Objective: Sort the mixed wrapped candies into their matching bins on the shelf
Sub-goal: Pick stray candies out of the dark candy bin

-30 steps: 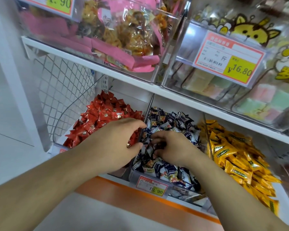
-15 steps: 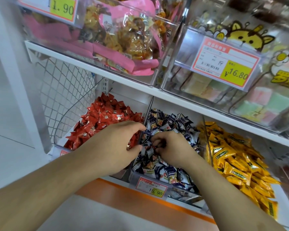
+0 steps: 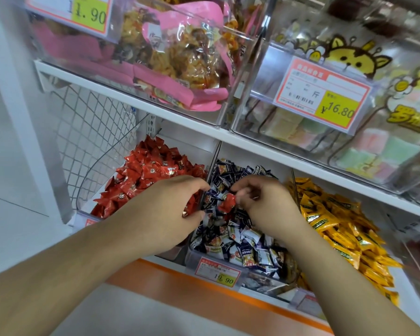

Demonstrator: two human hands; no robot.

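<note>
**Red candy held above the dark blue bin**

Head view: The right hand pinches one red candy between its curled fingers and thumb. The candy is just above the middle bin, which is full of dark blue and white candies. So the red piece is over the wrong pile, close to the divider on the left side of this bin.

The left hand is just beside, over the near right part of the left bin. Its fingers are curled, and some red wrappers show under the fingertips; I cannot tell if it really holds them. This left bin carries a heap of red candies. The two hands are near each other but apart.

To the right, a third bin has yellow candies. A price tag sits on the near front of the middle bin. On the upper shelf, farther away, stand clear boxes with pink snack bags and pastel sweets.
</note>
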